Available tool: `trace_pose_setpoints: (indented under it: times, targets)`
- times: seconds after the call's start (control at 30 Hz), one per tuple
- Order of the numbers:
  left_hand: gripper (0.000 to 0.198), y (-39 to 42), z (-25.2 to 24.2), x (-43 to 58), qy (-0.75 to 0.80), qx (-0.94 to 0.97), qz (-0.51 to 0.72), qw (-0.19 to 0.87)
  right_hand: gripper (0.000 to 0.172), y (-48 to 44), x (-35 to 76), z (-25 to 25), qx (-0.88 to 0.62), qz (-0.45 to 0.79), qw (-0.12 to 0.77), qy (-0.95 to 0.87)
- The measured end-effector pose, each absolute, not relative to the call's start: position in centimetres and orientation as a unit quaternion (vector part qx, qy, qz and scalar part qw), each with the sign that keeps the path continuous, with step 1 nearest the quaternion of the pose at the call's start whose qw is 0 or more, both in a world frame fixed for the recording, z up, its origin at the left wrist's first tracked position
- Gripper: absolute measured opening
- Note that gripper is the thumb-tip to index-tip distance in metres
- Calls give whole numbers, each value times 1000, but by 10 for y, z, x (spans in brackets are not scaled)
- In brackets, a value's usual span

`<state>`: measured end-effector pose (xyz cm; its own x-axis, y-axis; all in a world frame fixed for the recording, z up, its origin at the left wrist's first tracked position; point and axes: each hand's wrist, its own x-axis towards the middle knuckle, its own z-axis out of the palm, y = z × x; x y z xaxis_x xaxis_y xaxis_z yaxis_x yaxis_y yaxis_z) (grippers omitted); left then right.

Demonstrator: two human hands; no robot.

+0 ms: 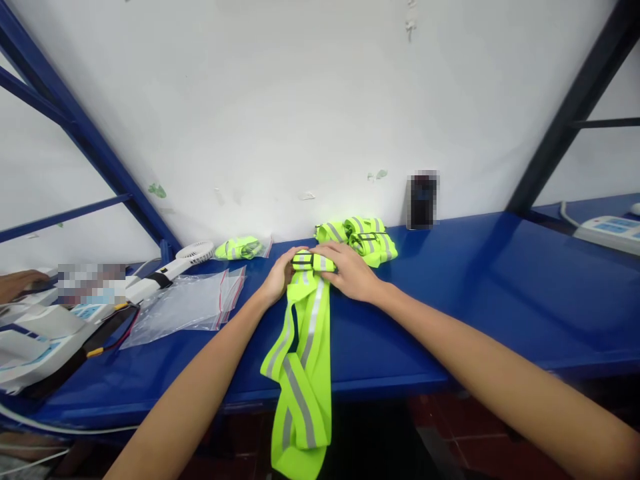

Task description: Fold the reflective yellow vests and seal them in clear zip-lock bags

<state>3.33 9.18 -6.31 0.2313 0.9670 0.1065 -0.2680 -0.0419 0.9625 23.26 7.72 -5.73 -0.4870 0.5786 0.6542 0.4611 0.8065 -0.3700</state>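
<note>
A neon-yellow reflective strap (320, 347) with grey stripes lies across the near part of the blue table (480, 293). Its far end is gathered into a small folded bundle with a black buckle (303, 261) on it. My left hand (278, 277) grips the bundle from the left, fingers curled against it. From the right, my right hand (353, 271) closes over the same bundle. The strap's loose loops trail toward me and hang over the table's front edge, partly twisted. Just beyond my right hand lie several rolled straps (370, 239) of the same kind.
Against the wall sit a bagged strap (239, 248) and a white handheld fan (196, 252). Clear zip bags (183, 303) lie left of my forearm. White devices (47, 333) and another person's hand (23, 283) are far left. A blurred dark object (423, 201) leans on the wall.
</note>
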Motion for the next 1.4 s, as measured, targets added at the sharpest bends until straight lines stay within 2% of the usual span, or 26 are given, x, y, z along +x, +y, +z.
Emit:
trace_pose_setpoints:
  times: [0.1, 0.2, 0.3, 0.43, 0.5, 0.57, 0.63, 0.7, 0.77, 0.87, 0.97, 1.0, 1.07, 1.17, 1.3, 1.4]
  targets:
    - [60, 96, -69, 32, 342, 513, 486, 620, 35, 78, 229, -61, -318, 191, 449, -813]
    - [59, 99, -74, 28, 354, 571, 473, 570, 32, 77, 225, -62, -357, 298, 479, -744]
    - [59, 97, -75, 23, 375, 654, 467, 462, 33, 77, 221, -59, -375, 405, 497, -669]
    - [78, 84, -65, 21, 353, 793, 425, 255, 35, 82, 221, -56, -406, 516, 517, -549]
    - [72, 78, -58, 24, 331, 835, 408, 166, 30, 86, 222, -58, -402, 568, 510, -506]
    - [54, 75, -52, 27, 334, 844, 403, 120, 27, 88, 222, -60, -383, 623, 480, -484]
    - [39, 76, -51, 29, 359, 819, 425, 141, 35, 88, 222, -62, -383, 651, 446, -481]
    - [35, 81, -54, 29, 391, 753, 484, 215, 51, 85, 223, -61, -410, 616, 419, -526]
    - [39, 88, -59, 28, 417, 662, 547, 297, 62, 79, 225, -57, -433, 504, 408, -626]
    - [39, 97, -65, 27, 433, 557, 601, 376, 53, 70, 229, -51, -422, 277, 416, -757]
    - [37, 100, -67, 27, 440, 492, 628, 413, 78, 67, 232, -50, -380, 155, 406, -816]
    - [36, 99, -67, 28, 438, 489, 626, 421, 80, 68, 232, -51, -363, 137, 403, -829]
    - [34, 97, -66, 30, 420, 513, 594, 456, 72, 72, 233, -54, -331, 118, 402, -846]
    - [46, 89, -63, 33, 377, 543, 513, 548, 52, 77, 232, -58, -300, 138, 423, -844]
    - [64, 80, -59, 34, 316, 537, 464, 630, 23, 80, 226, -59, -344, 281, 490, -750]
    - [62, 80, -60, 35, 293, 552, 481, 615, 24, 79, 220, -58, -393, 423, 524, -627]
